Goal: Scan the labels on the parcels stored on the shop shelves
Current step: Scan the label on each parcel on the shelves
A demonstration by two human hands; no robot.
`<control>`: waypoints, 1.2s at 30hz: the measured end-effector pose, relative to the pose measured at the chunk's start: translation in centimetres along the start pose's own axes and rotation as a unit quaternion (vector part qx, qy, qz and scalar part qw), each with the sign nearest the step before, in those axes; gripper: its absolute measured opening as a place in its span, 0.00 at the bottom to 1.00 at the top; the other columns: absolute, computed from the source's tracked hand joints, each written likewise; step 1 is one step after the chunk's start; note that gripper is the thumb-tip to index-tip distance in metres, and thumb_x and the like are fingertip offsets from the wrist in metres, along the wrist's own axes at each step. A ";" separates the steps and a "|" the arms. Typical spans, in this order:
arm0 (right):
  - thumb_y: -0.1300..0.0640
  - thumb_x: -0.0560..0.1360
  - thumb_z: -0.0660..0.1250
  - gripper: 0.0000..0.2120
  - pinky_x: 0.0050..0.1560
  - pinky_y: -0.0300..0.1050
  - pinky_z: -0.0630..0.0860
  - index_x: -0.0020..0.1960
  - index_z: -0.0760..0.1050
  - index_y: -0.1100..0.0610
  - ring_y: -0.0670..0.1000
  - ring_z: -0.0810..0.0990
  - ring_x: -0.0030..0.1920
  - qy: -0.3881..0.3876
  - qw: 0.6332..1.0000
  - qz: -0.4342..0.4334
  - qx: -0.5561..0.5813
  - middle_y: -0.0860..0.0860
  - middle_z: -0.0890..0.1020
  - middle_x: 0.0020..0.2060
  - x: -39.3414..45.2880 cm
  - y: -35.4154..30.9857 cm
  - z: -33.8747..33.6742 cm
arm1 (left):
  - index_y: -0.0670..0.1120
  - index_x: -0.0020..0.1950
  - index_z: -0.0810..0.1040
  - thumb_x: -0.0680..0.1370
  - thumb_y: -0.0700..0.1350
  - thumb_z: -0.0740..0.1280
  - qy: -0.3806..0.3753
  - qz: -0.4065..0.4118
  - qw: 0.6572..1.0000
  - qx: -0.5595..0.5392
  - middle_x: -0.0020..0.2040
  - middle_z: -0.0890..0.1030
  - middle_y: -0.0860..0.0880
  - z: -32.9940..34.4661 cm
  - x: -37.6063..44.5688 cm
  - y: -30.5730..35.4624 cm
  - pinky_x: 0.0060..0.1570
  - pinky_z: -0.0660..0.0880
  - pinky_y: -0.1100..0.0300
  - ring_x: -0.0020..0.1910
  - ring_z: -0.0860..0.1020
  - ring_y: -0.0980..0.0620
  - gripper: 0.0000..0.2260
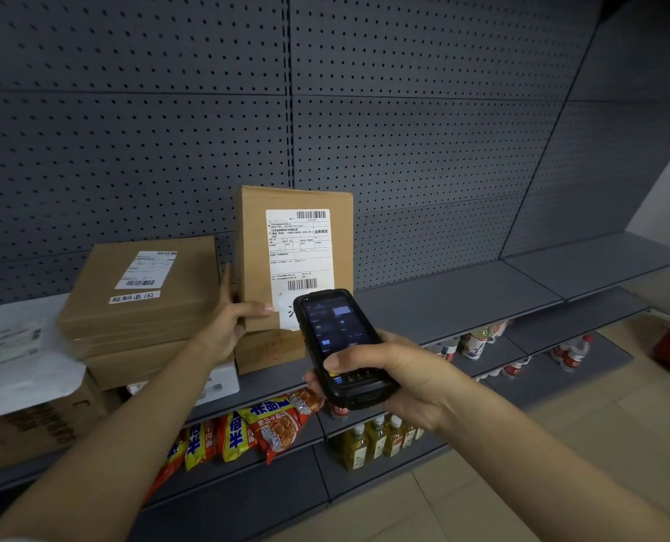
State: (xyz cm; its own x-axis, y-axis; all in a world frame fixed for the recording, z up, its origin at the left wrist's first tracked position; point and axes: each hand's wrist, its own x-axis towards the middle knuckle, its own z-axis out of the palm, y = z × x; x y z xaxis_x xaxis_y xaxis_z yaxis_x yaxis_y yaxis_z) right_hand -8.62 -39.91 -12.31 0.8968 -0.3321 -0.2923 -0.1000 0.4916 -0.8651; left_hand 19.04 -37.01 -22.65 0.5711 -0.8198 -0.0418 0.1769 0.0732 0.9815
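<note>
A flat brown cardboard parcel (255,248) stands upright on the grey shelf (462,295), its white shipping label (298,244) with two barcodes facing me. My left hand (233,318) grips its lower left edge, thumb on the front. My right hand (392,369) holds a black handheld scanner (339,338), screen lit, its top end just below the label's lower barcode. To the left lies a stack of brown boxes (137,299); the top one carries a label and a handwritten white strip.
A white plastic mailer (16,354) lies over a carton at the far left. Lower shelves hold red and yellow snack bags (263,428), bottles of yellow drink (376,440) and water bottles (572,354). Grey pegboard backs the shelf. Tan floor tiles spread at right.
</note>
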 end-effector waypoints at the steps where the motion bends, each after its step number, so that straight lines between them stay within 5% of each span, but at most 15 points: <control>1: 0.74 0.70 0.67 0.22 0.41 0.47 0.82 0.63 0.70 0.67 0.59 0.85 0.43 0.006 1.000 0.000 -0.010 0.62 0.83 0.43 0.3 0.1 -0.1 | 0.60 0.78 0.47 0.55 0.36 0.76 0.002 -0.005 1.000 -0.003 0.70 0.72 0.46 0.3 0.1 -0.1 0.69 0.67 0.44 0.63 0.75 0.48 0.59; 6: 0.72 0.67 0.72 0.28 0.55 0.55 0.79 0.63 0.68 0.59 0.61 0.84 0.51 0.113 0.989 -0.030 -0.089 0.61 0.85 0.49 2.1 0.5 -2.0 | 0.62 0.77 0.48 0.56 0.39 0.76 0.003 -0.041 0.999 -0.008 0.69 0.74 0.46 2.3 1.0 -1.2 0.67 0.65 0.34 0.66 0.72 0.44 0.58; 8: 0.71 0.63 0.75 0.36 0.59 0.59 0.77 0.66 0.65 0.56 0.61 0.83 0.54 0.163 0.979 -0.046 -0.117 0.60 0.83 0.54 3.1 0.6 -3.3 | 0.60 0.78 0.46 0.59 0.39 0.75 -0.008 -0.051 0.999 -0.008 0.59 0.81 0.51 3.3 1.5 -1.8 0.65 0.66 0.34 0.62 0.75 0.47 0.55; 13: 0.71 0.62 0.76 0.43 0.57 0.52 0.77 0.71 0.61 0.54 0.55 0.79 0.57 0.241 0.953 -0.088 -0.161 0.53 0.78 0.57 5.7 0.0 -7.4 | 0.59 0.78 0.48 0.61 0.40 0.75 -0.028 -0.071 0.997 -0.027 0.58 0.78 0.50 6.0 3.8 -3.2 0.59 0.74 0.37 0.57 0.78 0.48 0.53; 21: 0.71 0.62 0.76 0.43 0.61 0.60 0.75 0.71 0.60 0.52 0.56 0.79 0.57 0.243 0.956 -0.075 -0.145 0.53 0.78 0.57 11.5 -1.2 -16.9 | 0.59 0.78 0.43 0.64 0.43 0.75 -0.022 -0.133 0.991 -0.007 0.67 0.73 0.46 9.8 9.6 -7.5 0.57 0.76 0.38 0.61 0.75 0.45 0.54; 29: 0.73 0.64 0.74 0.42 0.53 0.49 0.74 0.71 0.59 0.54 0.52 0.77 0.54 0.231 0.965 -0.025 -0.119 0.50 0.77 0.54 17.8 -3.9 -27.7 | 0.48 0.77 0.59 0.58 0.47 0.81 0.037 -0.221 0.971 -0.080 0.66 0.75 0.45 14.0 16.8 -11.1 0.46 0.81 0.43 0.63 0.74 0.45 0.51; 36: 0.72 0.63 0.75 0.40 0.52 0.52 0.76 0.70 0.61 0.57 0.57 0.78 0.57 0.232 0.964 0.019 -0.130 0.55 0.78 0.59 22.9 -5.6 -33.5 | 0.47 0.71 0.68 0.64 0.46 0.75 0.066 -0.242 0.962 -0.106 0.64 0.76 0.45 16.1 21.3 -13.6 0.54 0.77 0.37 0.60 0.76 0.45 0.36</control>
State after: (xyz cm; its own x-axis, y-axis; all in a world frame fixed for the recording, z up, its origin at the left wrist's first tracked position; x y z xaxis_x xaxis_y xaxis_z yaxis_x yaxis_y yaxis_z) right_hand -1.93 -77.27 -27.80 0.6078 -0.6710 -0.4245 -0.2885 0.3115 -0.9054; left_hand 15.89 -64.57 -33.90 0.4750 -0.7089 -0.5213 0.5996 -0.1728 0.7814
